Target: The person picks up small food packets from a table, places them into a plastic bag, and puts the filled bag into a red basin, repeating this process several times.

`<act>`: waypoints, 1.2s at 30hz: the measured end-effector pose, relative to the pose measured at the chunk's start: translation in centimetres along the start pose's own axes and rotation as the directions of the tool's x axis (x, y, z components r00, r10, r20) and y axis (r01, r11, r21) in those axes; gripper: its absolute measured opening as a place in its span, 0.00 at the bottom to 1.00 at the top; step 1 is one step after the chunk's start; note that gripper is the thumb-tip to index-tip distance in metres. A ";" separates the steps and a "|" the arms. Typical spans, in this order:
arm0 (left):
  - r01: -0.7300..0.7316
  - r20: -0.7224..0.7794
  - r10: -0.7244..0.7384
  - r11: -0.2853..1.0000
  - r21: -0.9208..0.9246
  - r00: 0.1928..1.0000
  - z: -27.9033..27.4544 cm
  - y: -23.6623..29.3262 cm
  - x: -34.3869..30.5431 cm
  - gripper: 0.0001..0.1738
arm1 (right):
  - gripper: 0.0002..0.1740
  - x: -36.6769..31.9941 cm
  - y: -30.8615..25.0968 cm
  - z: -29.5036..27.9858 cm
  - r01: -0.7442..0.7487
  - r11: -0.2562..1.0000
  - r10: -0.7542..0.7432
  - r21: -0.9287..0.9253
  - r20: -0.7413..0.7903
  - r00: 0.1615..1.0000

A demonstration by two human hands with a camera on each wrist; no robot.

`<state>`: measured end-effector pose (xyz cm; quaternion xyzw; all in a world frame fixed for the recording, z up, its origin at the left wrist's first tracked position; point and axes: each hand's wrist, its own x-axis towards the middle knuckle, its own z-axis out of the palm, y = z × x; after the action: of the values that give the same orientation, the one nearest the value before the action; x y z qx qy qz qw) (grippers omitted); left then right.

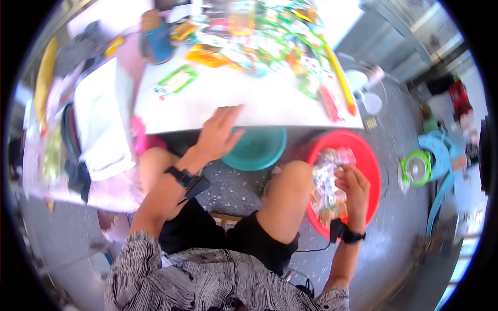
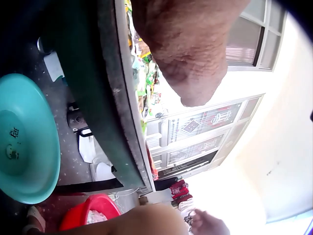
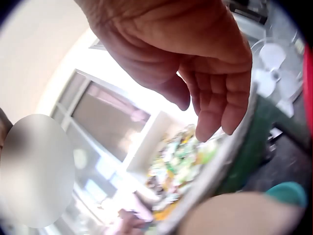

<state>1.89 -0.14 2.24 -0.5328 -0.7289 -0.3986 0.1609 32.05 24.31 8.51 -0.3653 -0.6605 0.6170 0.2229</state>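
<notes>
My left hand (image 1: 217,133) is at the front edge of the white table (image 1: 223,103), fingers extended and nothing in them. Beyond it on the tabletop lies a green-edged packet (image 1: 177,79). Over the red basin (image 1: 374,176) hovers my right hand (image 1: 355,187), its fingers loosely bent; in the right wrist view the palm and fingers (image 3: 213,105) hold nothing. Small wrapped packets (image 1: 328,179) fill part of that basin, partly hidden by the hand. A pile of colourful packets (image 1: 270,46) covers the far side of the table.
A teal basin (image 1: 258,150) sits on the floor under the table edge, between the knees. A yellow stick-like object (image 1: 340,78) lies along the table's right side. A blue cup-like object (image 1: 157,44) stands at the back left. A green fan (image 1: 415,168) is off to the right.
</notes>
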 end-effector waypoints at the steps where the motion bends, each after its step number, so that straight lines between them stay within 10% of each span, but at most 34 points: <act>1: -0.017 -0.043 0.016 1.000 -0.018 0.999 -0.3 -0.1 0.2 0.31 | 0.16 -1.4 -2.9 1.7 0.054 0.998 -0.056 0.037 0.067 0.996; 7: 0.129 -0.235 -0.127 0.992 -0.006 0.964 -6.1 -0.1 2.0 0.29 | 0.16 -6.4 -13.1 10.4 0.328 0.808 -0.540 0.489 0.392 0.745; 12: 0.337 -0.445 -0.251 0.933 0.126 0.860 -13.6 -5.6 -0.5 0.23 | 0.15 -1.3 -15.0 18.6 0.271 0.843 -0.500 0.465 0.488 0.715; 15: 0.506 -0.520 -0.227 0.707 0.493 0.823 -19.8 -10.9 -5.9 0.18 | 0.14 1.8 -12.4 22.0 0.233 0.918 -0.382 0.320 0.562 0.734; 18: 0.625 -0.437 -0.541 0.228 0.747 0.719 -24.7 -13.9 -12.9 0.20 | 0.14 4.6 -9.0 23.6 0.157 0.974 -0.224 0.161 0.641 0.734; 20: 0.645 -0.292 -0.839 0.090 0.759 0.460 -26.4 -14.1 -15.2 0.15 | 0.13 6.0 -6.8 24.0 0.132 0.985 -0.172 0.110 0.660 0.731; 23: 0.731 -0.294 -0.820 0.204 0.651 0.491 -27.3 -15.4 -17.3 0.10 | 0.13 7.3 -4.8 24.3 0.116 0.991 -0.129 0.063 0.662 0.738; 29: 0.710 -0.656 -0.304 0.459 0.535 0.691 -24.7 -7.5 -10.6 0.07 | 0.14 8.4 -2.2 24.8 0.087 0.995 -0.097 0.048 0.666 0.740; 32: 0.603 -0.605 -0.428 0.790 0.110 0.671 -19.1 -5.6 -6.4 0.03 | 0.16 8.3 -1.7 25.0 0.044 0.998 -0.067 0.051 0.696 0.715; 36: 0.597 -0.402 -0.511 0.793 0.123 0.760 -9.5 -3.9 -0.2 0.07 | 0.18 8.1 -1.0 25.4 -0.170 0.971 -0.005 0.167 0.727 0.686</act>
<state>-3.32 -7.86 6.50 -0.1883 -0.8571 -0.4234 0.2251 7.80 13.89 4.68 -0.0953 -0.6046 0.7896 -0.0440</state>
